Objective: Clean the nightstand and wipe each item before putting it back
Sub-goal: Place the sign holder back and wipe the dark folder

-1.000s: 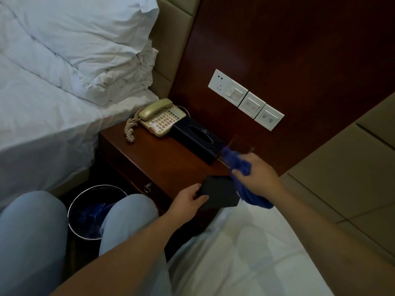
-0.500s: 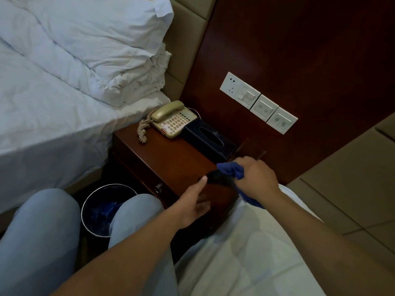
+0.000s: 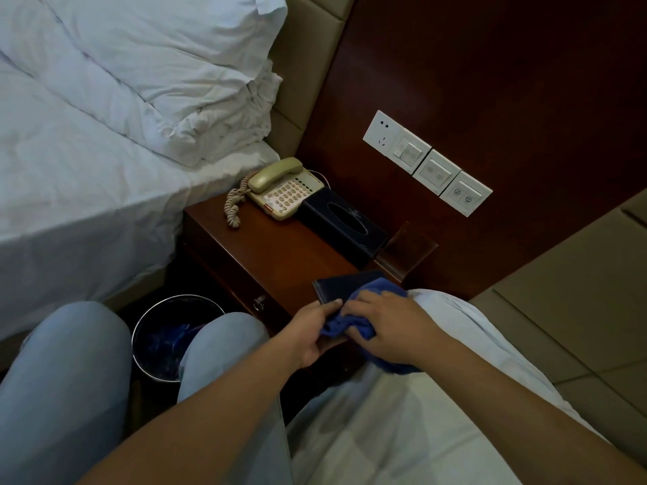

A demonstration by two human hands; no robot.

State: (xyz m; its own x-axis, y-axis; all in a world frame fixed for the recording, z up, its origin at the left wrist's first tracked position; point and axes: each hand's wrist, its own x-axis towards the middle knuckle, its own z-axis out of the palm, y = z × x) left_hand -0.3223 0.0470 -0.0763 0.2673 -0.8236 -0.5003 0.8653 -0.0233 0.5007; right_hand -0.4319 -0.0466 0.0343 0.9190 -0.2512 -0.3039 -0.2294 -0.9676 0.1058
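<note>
My left hand holds a flat dark booklet by its near edge, over the front right corner of the wooden nightstand. My right hand grips a blue cloth bunched against the booklet's top. A beige telephone with a coiled cord stands at the back of the nightstand. A black tissue box lies beside it, to the right.
A clear acrylic stand sits at the nightstand's back right corner. A metal waste bin with a blue liner stands between my knees. A white bed lies left, another bed's sheet below right. Wall switches are above.
My left hand shifted from an open touch to a grip on the booklet's near edge. My right hand drew the cloth back toward me over the booklet. The camera moved closer.
</note>
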